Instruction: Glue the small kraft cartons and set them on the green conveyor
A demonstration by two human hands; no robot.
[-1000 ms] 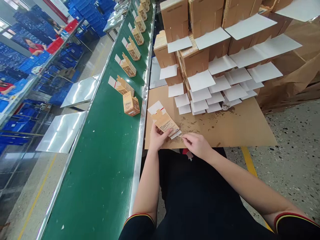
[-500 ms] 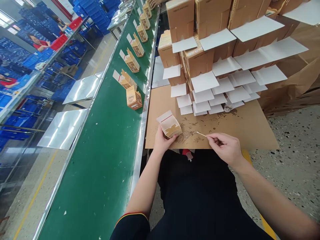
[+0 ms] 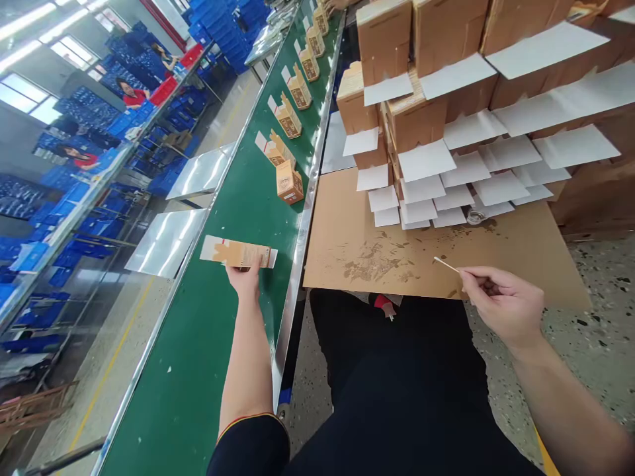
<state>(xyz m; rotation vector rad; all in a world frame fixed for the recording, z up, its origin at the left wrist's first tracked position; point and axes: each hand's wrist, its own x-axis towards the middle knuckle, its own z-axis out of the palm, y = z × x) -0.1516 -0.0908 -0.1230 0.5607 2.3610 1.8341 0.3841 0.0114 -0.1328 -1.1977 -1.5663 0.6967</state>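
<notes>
My left hand (image 3: pixel 244 276) is closed around a small tan carton (image 3: pixel 241 253) with its white end flap standing out to the left. The carton is over the green belt (image 3: pixel 198 370). Off to the right, my right hand (image 3: pixel 506 301) pinches a thin stick with a white tip, like a cotton swab (image 3: pixel 446 264), above the right part of the cardboard sheet (image 3: pixel 342 264). Dark brown smears mark that sheet.
Several similar cartons (image 3: pixel 289 182) stand in a row farther up the belt. Stacked brown boxes with white flaps (image 3: pixel 426 158) rise behind the cardboard sheet, with a roll of tape (image 3: pixel 475 217) by them. A metal rail (image 3: pixel 297 264) edges the belt. People sit at a far bench (image 3: pixel 119 158).
My left hand has carried the carton from above the cardboard sheet leftward over the green belt. My right hand, holding the swab, has moved away to the right.
</notes>
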